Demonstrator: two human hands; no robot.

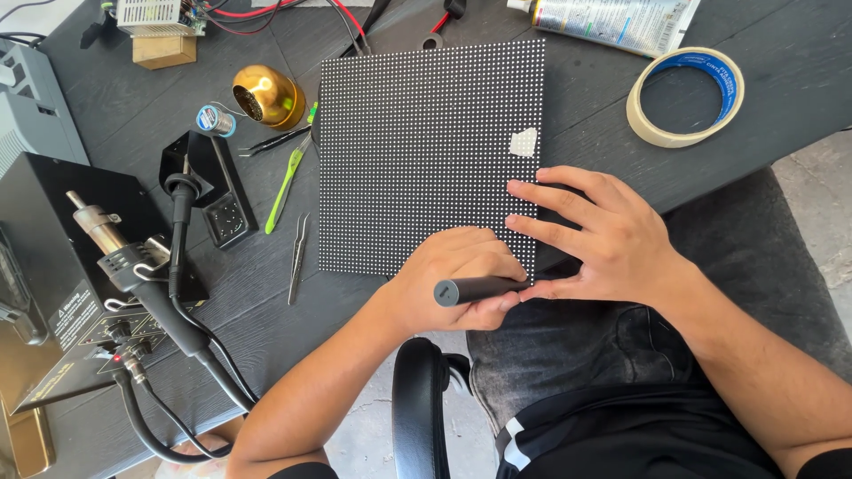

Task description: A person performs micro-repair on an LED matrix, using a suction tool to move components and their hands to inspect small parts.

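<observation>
A square black panel (426, 142) covered in a grid of small white dots lies flat on the dark table (133, 115). A small piece of pale tape (524, 142) is stuck near its right edge. My left hand (457, 275) is closed around a dark cylindrical pen-like tool (475, 289), held sideways at the panel's lower right corner. My right hand (603, 235) rests with fingers spread on the panel's right edge, its fingertips touching the dotted surface and its thumb near the tool's tip.
Left of the panel lie metal tweezers (297, 257), green-handled tweezers (288, 182), a brass tip-cleaner ball (266, 96), a solder spool (216, 121) and a hot-air station with its handle (133, 266). A masking tape roll (685, 96) and a tube (617, 22) sit at the back right.
</observation>
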